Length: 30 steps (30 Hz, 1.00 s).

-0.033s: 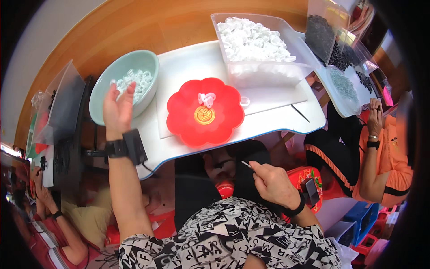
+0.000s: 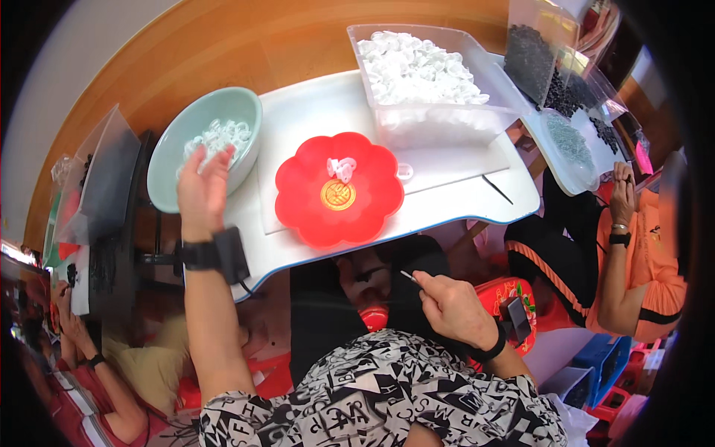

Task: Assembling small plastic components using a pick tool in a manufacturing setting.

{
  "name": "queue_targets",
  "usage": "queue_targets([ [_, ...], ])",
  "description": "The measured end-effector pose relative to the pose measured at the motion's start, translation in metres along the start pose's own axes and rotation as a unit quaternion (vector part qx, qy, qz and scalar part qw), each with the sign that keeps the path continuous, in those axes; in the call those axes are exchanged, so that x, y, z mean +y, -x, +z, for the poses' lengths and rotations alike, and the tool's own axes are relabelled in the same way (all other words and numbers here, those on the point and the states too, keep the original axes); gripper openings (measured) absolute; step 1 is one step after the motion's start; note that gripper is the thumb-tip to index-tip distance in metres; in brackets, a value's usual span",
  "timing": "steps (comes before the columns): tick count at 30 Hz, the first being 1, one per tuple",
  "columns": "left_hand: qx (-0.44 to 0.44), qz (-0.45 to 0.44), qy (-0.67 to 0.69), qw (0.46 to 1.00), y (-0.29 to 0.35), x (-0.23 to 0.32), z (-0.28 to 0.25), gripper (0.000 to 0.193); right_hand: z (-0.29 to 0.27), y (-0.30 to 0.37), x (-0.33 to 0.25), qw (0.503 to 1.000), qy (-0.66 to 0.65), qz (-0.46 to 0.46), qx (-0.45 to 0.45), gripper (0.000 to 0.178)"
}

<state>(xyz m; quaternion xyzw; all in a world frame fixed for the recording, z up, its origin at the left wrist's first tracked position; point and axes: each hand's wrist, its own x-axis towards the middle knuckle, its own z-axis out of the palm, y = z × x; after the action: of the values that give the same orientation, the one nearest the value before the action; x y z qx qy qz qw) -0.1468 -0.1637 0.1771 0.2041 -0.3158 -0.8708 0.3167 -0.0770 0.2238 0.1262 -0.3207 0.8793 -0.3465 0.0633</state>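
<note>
A pale green bowl (image 2: pixel 165 175) holds a heap of small white plastic pieces (image 2: pixel 220 136); the left hand (image 2: pixel 202 190) is at its near rim, fingers parted — whether they hold a piece I cannot tell. Beside it, a scalloped red dish (image 2: pixel 302 201) carries a few pale pieces (image 2: pixel 342 169). The clear bin (image 2: pixel 447 119) behind brims with white parts (image 2: pixel 421 71). The right hand (image 2: pixel 456 309) grips a thin rod (image 2: pixel 409 276).

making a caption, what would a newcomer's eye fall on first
The red flower-shaped dish, midway along the white table, stands out first, small pale pieces inside. Next comes the clear bin heaped with white parts, at back right, then the left hand by the green bowl on the left.
</note>
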Motion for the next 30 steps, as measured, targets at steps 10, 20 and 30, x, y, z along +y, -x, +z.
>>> queue_targets([
  [10,-0.378,0.186,-0.637,0.645,0.054,-0.104,0.016,0.028,0.005,-0.005,0.002,0.999,0.008,0.021,-0.034,0.031],
  [20,-0.426,0.226,-0.632,0.607,0.073,-0.106,0.018,0.017,0.006,0.003,0.006,1.0,-0.009,0.021,-0.007,0.031],
  [30,-0.459,0.127,-0.505,0.72,0.184,-0.081,-0.014,0.016,0.018,-0.034,-0.034,0.947,-0.295,0.06,0.11,0.016],
])
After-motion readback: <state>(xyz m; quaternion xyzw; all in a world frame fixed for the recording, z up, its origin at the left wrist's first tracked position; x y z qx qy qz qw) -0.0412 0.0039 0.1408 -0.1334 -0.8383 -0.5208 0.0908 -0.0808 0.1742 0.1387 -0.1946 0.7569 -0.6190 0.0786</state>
